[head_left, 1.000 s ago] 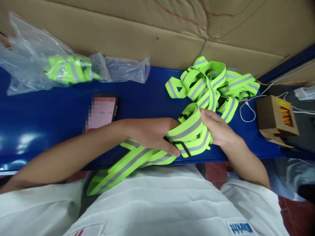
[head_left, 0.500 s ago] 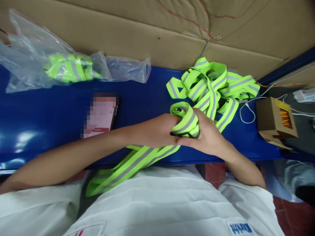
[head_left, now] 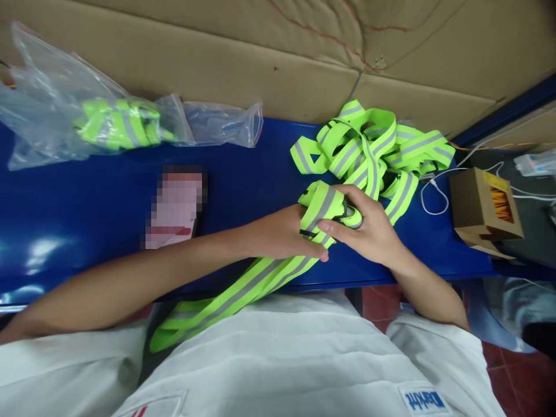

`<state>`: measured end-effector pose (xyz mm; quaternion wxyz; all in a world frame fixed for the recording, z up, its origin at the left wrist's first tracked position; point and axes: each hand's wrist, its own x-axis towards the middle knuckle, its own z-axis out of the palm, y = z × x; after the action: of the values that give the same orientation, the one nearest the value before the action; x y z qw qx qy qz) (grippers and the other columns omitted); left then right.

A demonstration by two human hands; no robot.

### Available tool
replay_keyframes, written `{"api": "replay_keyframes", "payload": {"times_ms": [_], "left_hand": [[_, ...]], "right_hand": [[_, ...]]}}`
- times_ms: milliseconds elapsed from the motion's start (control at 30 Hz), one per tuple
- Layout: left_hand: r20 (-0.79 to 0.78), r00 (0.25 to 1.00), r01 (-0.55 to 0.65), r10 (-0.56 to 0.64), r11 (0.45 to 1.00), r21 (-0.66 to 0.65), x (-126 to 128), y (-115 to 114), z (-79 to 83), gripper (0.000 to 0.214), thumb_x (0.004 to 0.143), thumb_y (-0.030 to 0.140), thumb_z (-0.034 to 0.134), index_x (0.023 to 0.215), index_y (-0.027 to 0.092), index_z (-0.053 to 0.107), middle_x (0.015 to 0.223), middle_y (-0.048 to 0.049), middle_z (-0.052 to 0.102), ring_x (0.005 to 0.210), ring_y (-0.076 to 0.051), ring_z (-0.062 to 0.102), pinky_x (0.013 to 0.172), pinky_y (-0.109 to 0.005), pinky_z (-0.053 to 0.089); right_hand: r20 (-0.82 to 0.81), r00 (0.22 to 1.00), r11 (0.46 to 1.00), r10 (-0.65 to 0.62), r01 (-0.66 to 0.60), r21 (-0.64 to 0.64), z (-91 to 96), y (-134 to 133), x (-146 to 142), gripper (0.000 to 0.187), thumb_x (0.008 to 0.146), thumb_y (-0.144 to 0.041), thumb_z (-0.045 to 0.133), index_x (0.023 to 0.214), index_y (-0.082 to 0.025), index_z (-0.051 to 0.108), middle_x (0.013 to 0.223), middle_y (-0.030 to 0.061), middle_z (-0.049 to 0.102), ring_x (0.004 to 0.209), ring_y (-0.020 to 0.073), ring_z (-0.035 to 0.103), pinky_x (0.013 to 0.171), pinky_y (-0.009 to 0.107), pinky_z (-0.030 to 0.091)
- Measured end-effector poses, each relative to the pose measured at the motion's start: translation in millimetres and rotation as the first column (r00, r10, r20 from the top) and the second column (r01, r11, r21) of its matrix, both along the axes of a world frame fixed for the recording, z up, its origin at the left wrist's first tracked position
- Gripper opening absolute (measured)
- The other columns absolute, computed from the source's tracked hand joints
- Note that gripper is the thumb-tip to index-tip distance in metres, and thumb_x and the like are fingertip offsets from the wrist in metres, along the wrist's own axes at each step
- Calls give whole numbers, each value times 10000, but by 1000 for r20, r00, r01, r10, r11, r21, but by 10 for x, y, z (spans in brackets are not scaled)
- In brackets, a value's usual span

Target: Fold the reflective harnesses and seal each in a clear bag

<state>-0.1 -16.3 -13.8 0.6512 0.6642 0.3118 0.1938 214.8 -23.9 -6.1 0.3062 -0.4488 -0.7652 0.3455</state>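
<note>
The folded strap (head_left: 322,204), neon yellow-green webbing with a grey reflective stripe and a black buckle, sits gathered into a small bundle just above the bench's (head_left: 87,197) front edge, right of its middle. The left hand (head_left: 278,234) closes on the bundle from the left, fingers curled against it and the thumb stretched along its underside. The right hand (head_left: 373,231) closes on it from the right, with the index finger hooked over the top and the thumb pressing toward the left thumb. The strap's loose tail (head_left: 226,298) runs from under the left hand, over the front edge and down across the person's white-clad lap.

Just behind the hands, toward the back right of the bench, lies a tangled pile of straps (head_left: 377,147) of the same kind. A phone (head_left: 174,208) lies flat left of the hands, near the middle. At the back left corner a clear plastic bag (head_left: 52,116) holds a bagged strap (head_left: 119,123). Beyond the right edge stand a small cardboard box (head_left: 473,202) and a white cable (head_left: 434,194). Cardboard sheets (head_left: 260,63) line the back edge.
</note>
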Motion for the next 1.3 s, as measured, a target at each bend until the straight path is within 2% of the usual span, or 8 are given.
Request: {"api": "replay_keyframes", "payload": {"times_ms": [133, 367, 600, 733, 833, 1000, 1100, 1300], "left_hand": [[-176, 983, 55, -46, 997, 47, 3, -6, 14, 166, 761, 197, 786, 908, 155, 722, 964, -35, 759, 910, -223, 703, 792, -310, 531], [-350, 931, 156, -108, 981, 112, -29, -3, 112, 246, 796, 274, 689, 623, 182, 540, 573, 32, 523, 536, -114, 467, 516, -268, 328], [-363, 932, 72, -27, 991, 113, -55, 11, 172, 170, 782, 255, 659, 706, 187, 523, 604, 52, 499, 550, -104, 434, 513, -261, 301], [-221, 975, 24, -17, 999, 29, -40, 27, 191, 120, 749, 147, 654, 847, 171, 590, 734, 58, 566, 647, -100, 489, 601, -233, 388], [-120, 992, -52, 47, 998, -34, -21, 18, 147, 449, 721, 117, 683, 1164, 163, 621, 1023, 3, 687, 891, -168, 633, 773, -263, 499], [-61, 983, -176, 175, 984, -6, -23, -4, 20, 960, 699, 159, 744, 1575, 194, 356, 1428, -105, 611, 1222, -286, 643, 1028, -402, 530], [-66, 982, -171, 174, 984, 57, -33, 4, -24, 999, 713, 167, 733, 1605, 177, 285, 1448, -133, 599, 1231, -291, 654, 1061, -433, 531], [-128, 986, -73, 107, 967, 242, -75, 6, -7, 765, 752, 163, 685, 1481, 178, 452, 1467, -139, 611, 1366, -352, 593, 1145, -485, 487]], "right_hand": [[116, 990, 992, 78, -89, 85, -79, 36, 7, 890, 818, -692, 805, 1520, -233, 507, 1434, 138, 641, 1277, 326, 660, 1026, 455, 583], [171, 975, 946, 139, -182, 267, -121, -68, -64, 745, 921, -572, 758, 1540, -278, 465, 1462, 116, 624, 1350, 303, 620, 1095, 462, 569], [205, 978, 893, -34, -62, 446, -142, -57, -53, 610, 908, -645, 729, 1345, -251, 563, 1328, 143, 587, 1282, 348, 615, 1025, 547, 598], [184, 974, 845, -129, 11, 534, -173, -62, -51, 612, 915, -671, 687, 1306, -229, 523, 1307, 159, 556, 1293, 374, 591, 1009, 589, 591], [170, 976, 816, -133, 11, 579, -182, -63, -52, 582, 927, -644, 676, 1291, -224, 503, 1275, 157, 577, 1239, 358, 621, 1012, 592, 585], [157, 979, 787, -133, 8, 617, -206, -50, -59, 583, 918, -651, 690, 1277, -228, 512, 1251, 150, 624, 1214, 343, 647, 973, 552, 607], [173, 975, 780, -140, 1, 625, -225, -45, -71, 554, 940, -645, 670, 1269, -219, 541, 1240, 147, 659, 1194, 326, 675, 900, 488, 636], [315, 931, 739, -182, -82, 668, -221, -109, -92, 554, 999, -657, 581, 1355, -234, 613, 1271, 125, 682, 1084, 255, 740, 585, 279, 583]]}}
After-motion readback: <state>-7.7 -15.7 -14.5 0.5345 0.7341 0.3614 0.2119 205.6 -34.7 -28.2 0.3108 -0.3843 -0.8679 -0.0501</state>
